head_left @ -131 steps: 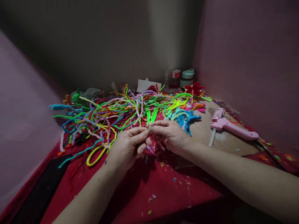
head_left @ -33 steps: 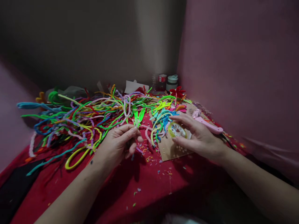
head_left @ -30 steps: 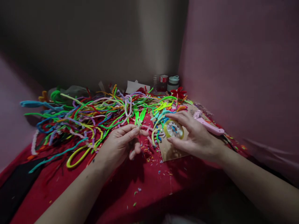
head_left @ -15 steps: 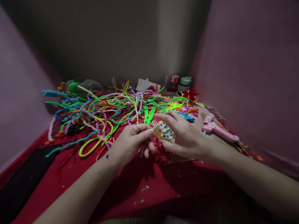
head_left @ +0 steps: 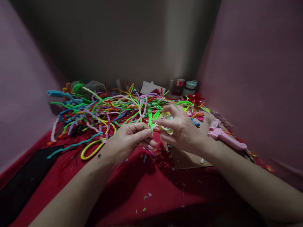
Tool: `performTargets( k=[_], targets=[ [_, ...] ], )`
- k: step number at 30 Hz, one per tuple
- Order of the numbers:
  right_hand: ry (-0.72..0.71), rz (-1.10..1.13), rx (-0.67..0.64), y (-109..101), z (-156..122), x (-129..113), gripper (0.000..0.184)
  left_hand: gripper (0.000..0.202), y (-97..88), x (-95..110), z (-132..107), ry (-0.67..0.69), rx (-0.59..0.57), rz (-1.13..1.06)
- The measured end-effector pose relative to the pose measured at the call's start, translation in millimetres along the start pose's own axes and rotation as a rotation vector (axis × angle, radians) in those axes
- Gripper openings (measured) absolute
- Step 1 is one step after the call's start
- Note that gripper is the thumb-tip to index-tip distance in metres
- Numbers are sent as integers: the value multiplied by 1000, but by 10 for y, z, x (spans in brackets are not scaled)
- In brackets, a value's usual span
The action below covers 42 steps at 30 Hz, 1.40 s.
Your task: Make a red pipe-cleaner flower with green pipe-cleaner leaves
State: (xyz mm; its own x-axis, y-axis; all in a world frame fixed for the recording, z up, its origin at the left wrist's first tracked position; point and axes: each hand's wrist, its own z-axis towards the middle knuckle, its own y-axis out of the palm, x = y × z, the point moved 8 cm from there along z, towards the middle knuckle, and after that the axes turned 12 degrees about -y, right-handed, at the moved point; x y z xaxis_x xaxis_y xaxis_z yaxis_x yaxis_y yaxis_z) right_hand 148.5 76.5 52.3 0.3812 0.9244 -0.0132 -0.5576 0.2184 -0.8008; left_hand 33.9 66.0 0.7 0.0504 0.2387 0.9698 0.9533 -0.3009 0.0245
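My left hand (head_left: pixel 131 138) pinches a small white tuft with green pipe-cleaner leaves (head_left: pixel 151 121) between thumb and forefinger. My right hand (head_left: pixel 181 129) is closed around a small roll of tape (head_left: pixel 165 123), held right against the tuft; my fingers hide most of the roll. Both hands hover over the red cloth (head_left: pixel 146 179), just in front of a big tangle of coloured pipe cleaners (head_left: pixel 101 110).
A pink glue gun (head_left: pixel 224 138) lies on a cardboard sheet (head_left: pixel 189 159) at the right. Jars (head_left: pixel 187 86) and a red pipe-cleaner flower (head_left: pixel 195 98) stand at the back by the wall. Small scraps litter the cloth. Walls close in on both sides.
My right hand picked the tape roll up from the cardboard and carried it left to the tuft. My left hand kept its pinch on the green-leaved piece.
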Motion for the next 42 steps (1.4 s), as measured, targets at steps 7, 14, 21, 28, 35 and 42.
performTargets(
  k=[7, 14, 21, 28, 35, 42],
  targets=[
    [201, 252, 72, 51, -147, 252, 15, 15, -106, 35, 15, -22, 45, -1],
    [376, 648, 227, 122, -204, 351, 9, 21, -126, -97, 101, -120, 85, -114],
    [443, 757, 272, 157, -210, 291, 6, 19, -26, -108, 95, -57, 38, -232],
    [486, 887, 263, 264, -248, 259, 9, 10, -76, -108, 107, -19, 77, -209],
    [457, 823, 256, 248, -259, 225, 11, 11, -66, -86, 109, -8, 91, -184],
    [354, 685, 225, 227, -232, 134, 10, 22, 87, -110, 51, -83, 92, -27]
  ],
)
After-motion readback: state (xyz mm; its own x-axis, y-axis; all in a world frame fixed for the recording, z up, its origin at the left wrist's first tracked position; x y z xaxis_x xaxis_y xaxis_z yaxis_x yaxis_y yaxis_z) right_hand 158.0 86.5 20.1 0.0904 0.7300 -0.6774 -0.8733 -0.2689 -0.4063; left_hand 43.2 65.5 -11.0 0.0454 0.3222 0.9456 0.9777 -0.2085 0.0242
